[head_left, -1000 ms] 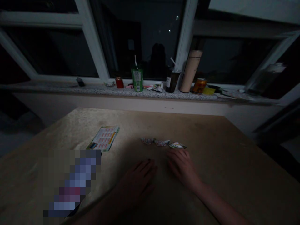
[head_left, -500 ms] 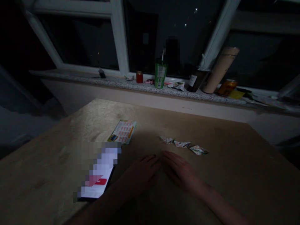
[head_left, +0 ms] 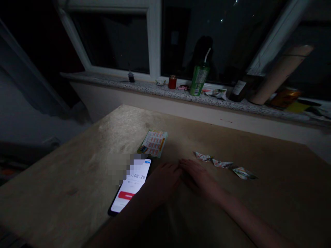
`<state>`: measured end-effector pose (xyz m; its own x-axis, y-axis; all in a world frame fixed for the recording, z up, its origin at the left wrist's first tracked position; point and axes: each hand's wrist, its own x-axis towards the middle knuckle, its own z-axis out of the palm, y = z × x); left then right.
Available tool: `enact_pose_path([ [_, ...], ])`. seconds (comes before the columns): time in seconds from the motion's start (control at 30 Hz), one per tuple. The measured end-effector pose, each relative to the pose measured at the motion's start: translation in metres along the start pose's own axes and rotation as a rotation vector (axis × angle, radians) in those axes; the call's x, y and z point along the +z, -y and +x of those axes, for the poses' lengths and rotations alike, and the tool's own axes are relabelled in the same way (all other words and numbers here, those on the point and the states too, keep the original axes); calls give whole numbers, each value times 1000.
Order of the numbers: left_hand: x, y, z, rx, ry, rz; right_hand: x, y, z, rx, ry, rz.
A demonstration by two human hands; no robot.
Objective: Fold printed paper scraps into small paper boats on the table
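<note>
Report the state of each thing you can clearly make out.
Phone: face up, screen lit.
Card: flat, printed side up.
Folded papers: three, lying in a row.
Left hand: open, holding nothing visible.
Right hand: the same.
Green cup: standing, straw in it.
Red jar: standing.
Beige flask: standing.

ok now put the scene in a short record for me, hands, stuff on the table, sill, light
left hand: palm down, no object visible in it
right hand: palm down, fingertips close to the left hand's
phone: screen lit, partly hidden by the left forearm
printed card: just beyond the phone
three folded paper pieces: in a row, right of the card
windowsill: red jar, green container with straw
light: dim
</note>
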<state>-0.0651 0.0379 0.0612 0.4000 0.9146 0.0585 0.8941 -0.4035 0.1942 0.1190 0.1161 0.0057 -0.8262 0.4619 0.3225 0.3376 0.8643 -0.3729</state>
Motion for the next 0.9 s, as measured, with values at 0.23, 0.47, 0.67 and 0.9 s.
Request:
enact_pose_path([
  [0.23, -11, 8, 2, -129, -25, 74, 7, 6, 29, -28, -12, 2],
  [0.47, -11, 18, 2, -370, -161, 158, 28, 4, 70, -82, -46, -13],
  [0.67, 7, 27, -1, -455, -231, 172, 39, -4, 97, -84, 26, -101],
  [0.9, 15, 28, -2, -521, -242, 180, 39, -5, 104, -72, 97, -161],
])
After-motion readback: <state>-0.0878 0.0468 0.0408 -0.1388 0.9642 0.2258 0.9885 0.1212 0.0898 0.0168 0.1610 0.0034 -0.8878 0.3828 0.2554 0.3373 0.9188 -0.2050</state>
